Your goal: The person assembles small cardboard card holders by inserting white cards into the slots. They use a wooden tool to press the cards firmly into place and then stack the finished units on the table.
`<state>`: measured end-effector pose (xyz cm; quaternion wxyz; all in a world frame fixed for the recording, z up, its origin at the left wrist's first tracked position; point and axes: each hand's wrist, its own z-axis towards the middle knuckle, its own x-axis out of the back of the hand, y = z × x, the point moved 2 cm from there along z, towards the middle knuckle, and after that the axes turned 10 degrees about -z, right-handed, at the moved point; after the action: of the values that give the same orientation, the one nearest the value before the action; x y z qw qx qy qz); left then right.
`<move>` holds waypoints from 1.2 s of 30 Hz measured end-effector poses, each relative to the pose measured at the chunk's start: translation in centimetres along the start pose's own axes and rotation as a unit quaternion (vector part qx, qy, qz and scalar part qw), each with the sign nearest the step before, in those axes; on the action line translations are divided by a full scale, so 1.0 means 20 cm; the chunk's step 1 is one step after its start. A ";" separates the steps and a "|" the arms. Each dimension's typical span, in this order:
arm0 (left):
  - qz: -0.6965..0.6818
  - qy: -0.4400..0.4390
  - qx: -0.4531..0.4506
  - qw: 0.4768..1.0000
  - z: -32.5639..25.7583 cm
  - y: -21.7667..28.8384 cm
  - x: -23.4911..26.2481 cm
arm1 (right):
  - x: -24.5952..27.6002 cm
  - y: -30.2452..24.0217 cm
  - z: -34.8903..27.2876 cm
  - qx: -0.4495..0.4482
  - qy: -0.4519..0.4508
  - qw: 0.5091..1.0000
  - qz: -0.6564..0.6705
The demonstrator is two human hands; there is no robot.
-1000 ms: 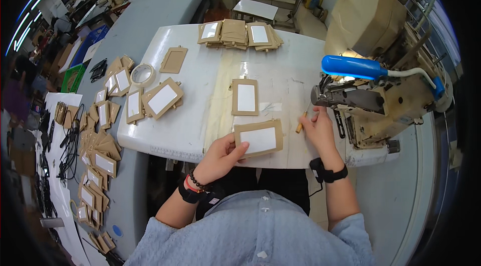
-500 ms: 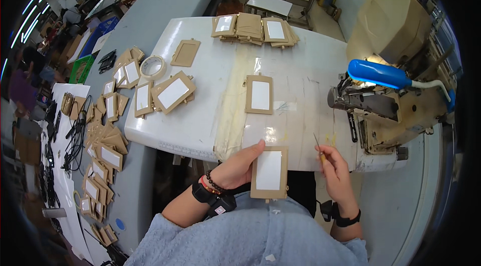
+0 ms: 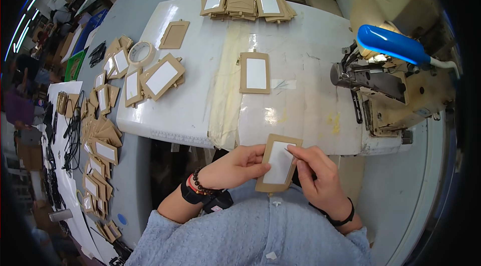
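A tan badge holder [image 3: 278, 164] with a white window is tilted in front of me, just off the table's near edge. My left hand [image 3: 231, 168] grips its left side, thumb on the front and fingers behind. Closed at the fingertips, my right hand [image 3: 321, 178] touches the window near the upper right corner. The slim awl seen in this hand earlier is almost wholly hidden by the fingers. Beyond both hands, another badge holder [image 3: 256, 73] lies flat on the white table [image 3: 200, 95].
Stacked badge holders [image 3: 241, 4] line the far edge. A tape roll [image 3: 142, 53] sits by more holders [image 3: 163, 76] at the left. Many others cover the grey side table [image 3: 133, 186]. A sewing machine [image 3: 401, 83] with a blue lamp [image 3: 391, 44] stands at the right.
My right hand has moved left and up onto the held badge holder. The holder has tilted to the right, and my left thumb now lies over its front. The head view has shifted slightly.
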<state>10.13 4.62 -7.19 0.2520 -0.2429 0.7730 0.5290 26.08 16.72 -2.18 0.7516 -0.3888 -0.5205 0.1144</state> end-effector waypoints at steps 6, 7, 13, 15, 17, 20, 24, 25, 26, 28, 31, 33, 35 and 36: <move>0.039 -0.004 0.008 0.999 0.01 -0.01 0.07 | -0.11 0.07 0.04 0.049 -0.023 0.999 0.001; 0.052 -0.006 0.012 0.999 0.02 -0.02 0.11 | -0.13 0.09 0.05 0.045 -0.027 0.999 0.007; 0.141 0.022 -0.011 0.990 0.05 -0.08 0.15 | -0.25 0.18 0.04 0.046 -0.024 0.998 0.038; 0.158 0.033 0.001 0.987 0.05 -0.07 0.15 | -0.24 0.18 0.04 0.032 -0.024 0.998 0.040; 0.157 0.045 -0.001 0.987 0.04 -0.08 0.15 | -0.23 0.15 0.03 0.035 -0.008 0.999 0.028; 0.132 0.058 -0.026 0.989 0.05 -0.12 0.13 | -0.21 0.15 0.03 0.030 0.005 0.999 0.025; 0.104 0.084 -0.034 0.990 0.09 -0.11 0.10 | -0.19 0.20 0.07 0.029 0.013 0.999 0.027; 0.096 0.087 -0.047 0.990 0.10 -0.09 0.08 | -0.18 0.21 0.08 0.015 0.005 0.998 0.059; 0.086 0.088 -0.059 0.991 0.11 -0.09 0.08 | -0.18 0.23 0.10 0.000 -0.003 0.996 0.089; 0.085 0.090 -0.074 0.990 0.12 -0.07 0.08 | -0.22 0.32 0.12 -0.025 0.004 0.983 0.184; 0.126 0.118 -0.067 0.983 0.13 -0.02 0.08 | -0.20 0.34 0.19 -0.147 -0.100 0.936 0.302; 0.128 0.122 -0.067 0.982 0.15 -0.03 0.10 | -0.21 0.39 0.22 -0.152 -0.104 0.928 0.324; 0.126 0.125 -0.068 0.982 0.17 -0.03 0.11 | -0.23 0.41 0.23 -0.160 -0.112 0.918 0.345; 0.124 0.123 -0.070 0.982 0.17 -0.03 0.11 | -0.22 0.42 0.24 -0.166 -0.116 0.913 0.353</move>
<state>9.25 7.46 -10.15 0.0697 -0.2255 0.7836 0.5747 21.99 21.99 -10.41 0.5211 -0.6508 -0.4440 0.3283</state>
